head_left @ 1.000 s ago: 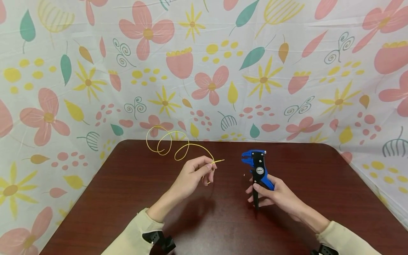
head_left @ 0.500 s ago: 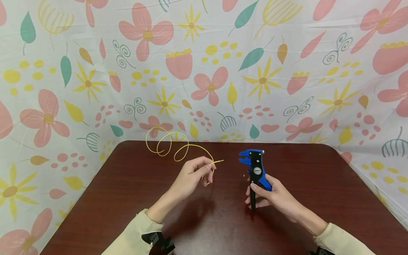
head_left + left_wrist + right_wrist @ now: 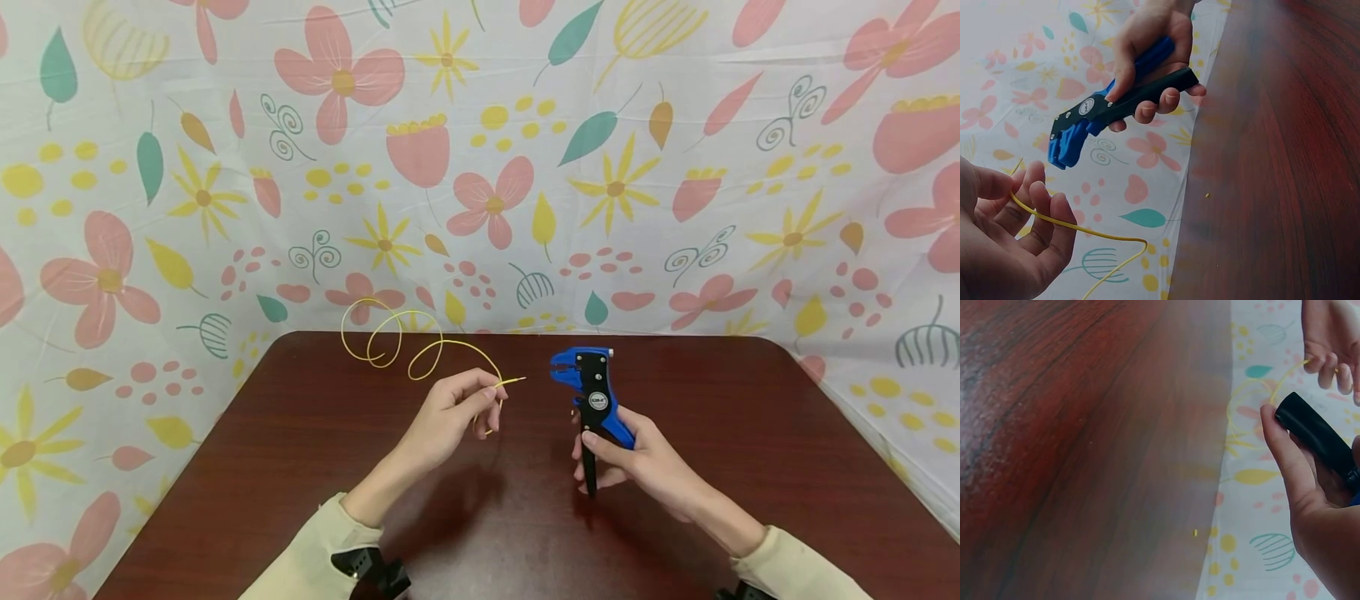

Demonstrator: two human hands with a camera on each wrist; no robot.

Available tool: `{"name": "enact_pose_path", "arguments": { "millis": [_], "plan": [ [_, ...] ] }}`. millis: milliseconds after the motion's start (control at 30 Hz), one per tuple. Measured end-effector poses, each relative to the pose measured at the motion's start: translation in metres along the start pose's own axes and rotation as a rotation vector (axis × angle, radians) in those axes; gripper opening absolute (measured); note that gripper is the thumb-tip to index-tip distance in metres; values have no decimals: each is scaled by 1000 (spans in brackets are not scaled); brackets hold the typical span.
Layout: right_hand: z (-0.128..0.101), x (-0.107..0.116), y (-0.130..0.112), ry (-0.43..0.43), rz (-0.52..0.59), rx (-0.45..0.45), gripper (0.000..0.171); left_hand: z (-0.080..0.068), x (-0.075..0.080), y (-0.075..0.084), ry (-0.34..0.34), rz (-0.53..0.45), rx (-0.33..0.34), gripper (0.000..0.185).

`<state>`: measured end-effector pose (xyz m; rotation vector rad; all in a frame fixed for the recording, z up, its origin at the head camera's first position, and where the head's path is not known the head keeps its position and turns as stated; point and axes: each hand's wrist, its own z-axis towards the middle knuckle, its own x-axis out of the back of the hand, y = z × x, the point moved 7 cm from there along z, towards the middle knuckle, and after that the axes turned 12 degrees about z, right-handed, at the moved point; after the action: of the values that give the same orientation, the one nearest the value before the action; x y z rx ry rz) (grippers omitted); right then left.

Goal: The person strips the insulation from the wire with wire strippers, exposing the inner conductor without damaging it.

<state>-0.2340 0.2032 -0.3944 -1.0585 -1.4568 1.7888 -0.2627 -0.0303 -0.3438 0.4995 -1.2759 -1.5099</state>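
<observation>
The left hand [image 3: 457, 408] pinches a yellow wire [image 3: 420, 346] between thumb and fingers, near the wire's right end; that end pokes out to the right of the fingertips, pointing at the stripper [image 3: 592, 400] and stopping short of it, a small gap between the two; the other fingers are loosely curled under the wire; from the pinch the wire arcs up and left, then coils in two loose loops over the far left edge of the table [image 3: 750, 433], in front of the cloth [image 3: 480, 167]; the left wrist view shows the wire [image 3: 1072, 225] crossing the curled fingers [image 3: 1047, 212] and trailing off below.

The right hand [image 3: 637, 462] grips the stripper by its handles, fingers wrapped round the black one and thumb laid on the blue one; the tool stands nearly upright above the table's middle, tilted a little left, its blue head at the top and its mouth facing left toward the wire end; in the left wrist view the stripper [image 3: 1110, 112] hangs across the frame with its head just above the left fingertips; the right wrist view shows only the black handle [image 3: 1322, 440] lying across the palm, thumb [image 3: 1285, 456] beside it.

A tiny yellow scrap [image 3: 1195, 533] lies on the dark wood near the stripper; the flowered cloth hangs behind and to both sides of the table.
</observation>
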Motion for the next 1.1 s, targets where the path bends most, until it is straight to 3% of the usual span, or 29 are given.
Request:
{"name": "enact_pose_path", "arguments": {
  "millis": [1100],
  "plan": [
    [4,-22,-8,-108,37,65,31,-1,-2,3,-16,20,-25,18]
  ]
}}
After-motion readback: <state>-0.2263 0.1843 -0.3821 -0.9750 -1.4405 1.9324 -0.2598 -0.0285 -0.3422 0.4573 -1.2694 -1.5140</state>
